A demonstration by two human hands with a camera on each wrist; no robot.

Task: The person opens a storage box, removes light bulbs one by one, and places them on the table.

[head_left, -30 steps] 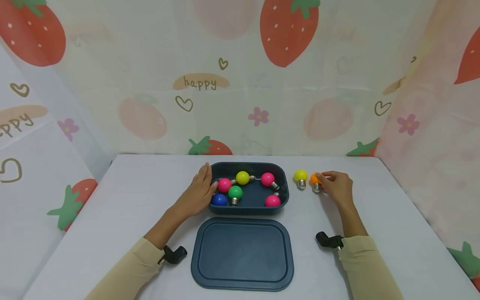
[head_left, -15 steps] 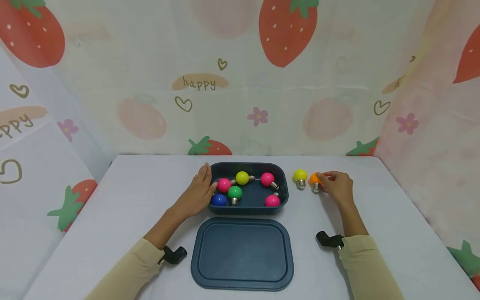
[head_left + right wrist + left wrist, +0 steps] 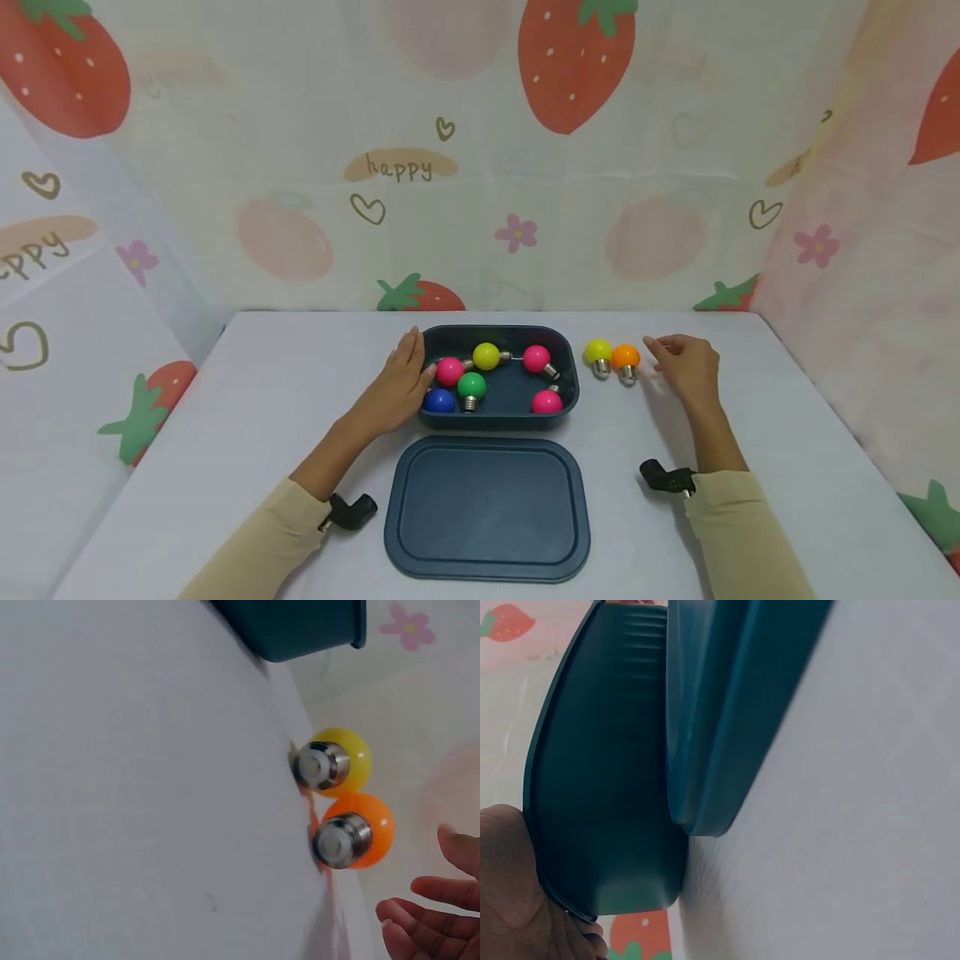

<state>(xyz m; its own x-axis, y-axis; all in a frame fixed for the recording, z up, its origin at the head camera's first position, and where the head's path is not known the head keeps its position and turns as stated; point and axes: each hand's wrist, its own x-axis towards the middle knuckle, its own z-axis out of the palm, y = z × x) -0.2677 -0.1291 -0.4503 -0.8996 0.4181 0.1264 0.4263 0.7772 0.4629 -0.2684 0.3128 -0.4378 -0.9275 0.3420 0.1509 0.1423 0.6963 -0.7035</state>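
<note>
My left hand rests with straight fingers along the left end of a dark blue box. Inside the box lie several light bulbs: a yellow bulb, a green bulb, a blue bulb and pink ones such as the pink bulb. To the right of the box, a second yellow bulb and an orange bulb lie side by side on the table, metal bases toward me. My right hand hovers just right of the orange bulb, fingers loosely bent, holding nothing; the right wrist view shows a gap between fingertips and bulb.
A flat dark blue lid lies on the white table in front of the box. Walls with a strawberry print stand behind and at both sides. Black wrist cameras hang below both sleeves.
My right hand has let go of the orange bulb and drawn back slightly to the right. The orange bulb now sits a little closer to the yellow one. My left hand stays put.
</note>
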